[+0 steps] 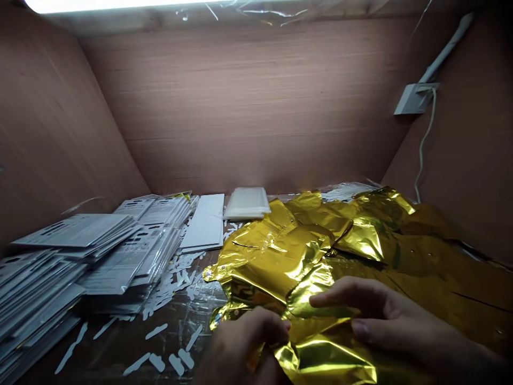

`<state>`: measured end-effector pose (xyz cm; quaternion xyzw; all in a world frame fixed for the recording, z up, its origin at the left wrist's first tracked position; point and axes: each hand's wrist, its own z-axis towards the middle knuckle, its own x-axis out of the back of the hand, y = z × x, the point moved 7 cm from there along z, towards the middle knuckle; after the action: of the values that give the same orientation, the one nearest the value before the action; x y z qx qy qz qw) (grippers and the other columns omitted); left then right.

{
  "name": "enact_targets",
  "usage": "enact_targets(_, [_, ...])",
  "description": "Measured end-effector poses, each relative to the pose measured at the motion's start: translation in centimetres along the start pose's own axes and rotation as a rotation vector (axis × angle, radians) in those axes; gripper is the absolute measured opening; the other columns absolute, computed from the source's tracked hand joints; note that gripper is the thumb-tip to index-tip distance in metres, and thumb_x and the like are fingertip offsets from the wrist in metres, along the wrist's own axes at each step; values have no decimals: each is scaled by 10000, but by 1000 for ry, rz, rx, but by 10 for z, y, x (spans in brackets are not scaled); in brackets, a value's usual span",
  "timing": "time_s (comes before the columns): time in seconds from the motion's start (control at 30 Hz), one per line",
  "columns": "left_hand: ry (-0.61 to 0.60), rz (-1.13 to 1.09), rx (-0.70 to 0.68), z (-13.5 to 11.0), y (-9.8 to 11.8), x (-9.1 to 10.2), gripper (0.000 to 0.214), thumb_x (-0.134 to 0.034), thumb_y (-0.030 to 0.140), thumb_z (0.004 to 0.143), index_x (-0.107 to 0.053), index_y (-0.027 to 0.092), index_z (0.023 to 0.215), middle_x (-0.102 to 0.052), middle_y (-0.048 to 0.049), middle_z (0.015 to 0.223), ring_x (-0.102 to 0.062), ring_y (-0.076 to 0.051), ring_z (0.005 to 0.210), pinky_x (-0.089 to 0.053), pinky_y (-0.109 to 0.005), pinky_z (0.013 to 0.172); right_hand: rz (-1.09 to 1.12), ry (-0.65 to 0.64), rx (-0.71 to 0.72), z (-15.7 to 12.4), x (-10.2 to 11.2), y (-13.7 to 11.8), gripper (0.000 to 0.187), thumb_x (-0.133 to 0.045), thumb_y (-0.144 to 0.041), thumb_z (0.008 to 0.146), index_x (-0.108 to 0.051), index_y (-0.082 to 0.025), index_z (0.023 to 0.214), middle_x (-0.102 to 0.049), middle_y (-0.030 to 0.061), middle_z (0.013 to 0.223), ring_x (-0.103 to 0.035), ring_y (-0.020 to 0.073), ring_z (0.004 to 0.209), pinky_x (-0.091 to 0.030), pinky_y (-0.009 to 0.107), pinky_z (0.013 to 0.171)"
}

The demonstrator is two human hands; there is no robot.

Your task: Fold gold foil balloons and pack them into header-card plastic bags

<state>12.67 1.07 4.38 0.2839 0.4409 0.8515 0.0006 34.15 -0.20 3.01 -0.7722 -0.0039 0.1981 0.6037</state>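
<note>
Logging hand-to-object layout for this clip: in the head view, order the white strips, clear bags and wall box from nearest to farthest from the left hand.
From the left hand:
1. White strips, on the table, just to its left.
2. Clear bags, at the back, by the far wall.
3. Wall box, high on the right wall.

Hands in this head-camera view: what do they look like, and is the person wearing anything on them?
The left hand and right hand are both bare, with no gloves, rings, bracelets or tape in view. No cables or markings show on them either. Any sleeves are out of frame or too dark to make out.
</note>
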Motion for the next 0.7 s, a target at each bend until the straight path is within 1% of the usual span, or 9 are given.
enact_targets(0.07, [-66,-122,153,12,-9,5,107,-638,205,892,-703,210,977,-777,-25,876,-735,-166,769,-562,-230,705,81,0,-10,-7,4,-1,304,-800,-352,723,-781,-311,1024,-753,106,1210,-708,361,1136,-510,536,1015])
enact_targets(0.13, [-175,-246,288,25,-15,9,168,-627,321,944,-720,183,966,-757,-40,897,-705,-174,809,-542,-238,712,81,29,38,-11,9,-1,405,-826,-382,665,-787,-336,1066,-744,117,1231,-673,379,1196,-509,528,1018])
enact_targets(0.23, [-329,-295,410,43,-26,13,341,-605,463,961,-703,145,886,-666,-29,816,-594,-145,725,-455,-222,613,-82,201,146,-7,21,0,511,-902,-375,614,-782,-331,1108,-732,114,1254,-677,358,1183,-556,457,969])
enact_targets(0.3, [-397,-212,438,54,-40,13,360,-616,482,944,-679,143,843,-559,10,707,-477,-114,627,-356,-215,541,-249,338,154,1,32,1,361,-909,-402,660,-794,-269,974,-782,96,1028,-744,284,923,-604,355,778])
enact_targets(0.37, [-464,-167,479,62,-57,7,353,-594,485,942,-642,155,825,-464,42,628,-388,-104,558,-284,-225,498,-375,407,97,11,42,3,294,-847,-480,758,-753,-210,828,-752,59,804,-662,174,581,-515,258,499])
enact_targets(0.47, [-484,-90,502,74,-73,0,369,-546,503,949,-580,176,784,-387,65,579,-332,-104,514,-242,-240,482,-417,378,82,21,51,2,379,-714,-563,871,-670,-193,805,-714,45,778,-596,139,481,-396,224,368])
enact_targets(0.53, [-446,40,440,84,-74,3,393,-523,496,960,-570,176,737,-412,54,592,-363,-113,540,-263,-247,508,-523,344,160,19,48,-4,337,-671,-540,911,-660,-204,878,-717,63,831,-680,195,623,-514,265,463])
enact_targets(0.6, [-392,213,350,95,-68,11,403,-508,466,974,-595,173,712,-500,26,625,-430,-130,584,-298,-259,546,-781,316,295,14,35,-14,258,-661,-450,930,-677,-226,1057,-736,93,976,-724,253,831,-618,362,671])
enact_targets(0.7, [-237,475,204,108,-56,34,373,-478,400,1005,-657,175,768,-654,-27,712,-530,-160,633,-349,-283,597,-1183,246,576,12,-2,-28,523,-684,-325,894,-559,-295,1401,-618,123,1395,-631,335,1229,-560,521,1015])
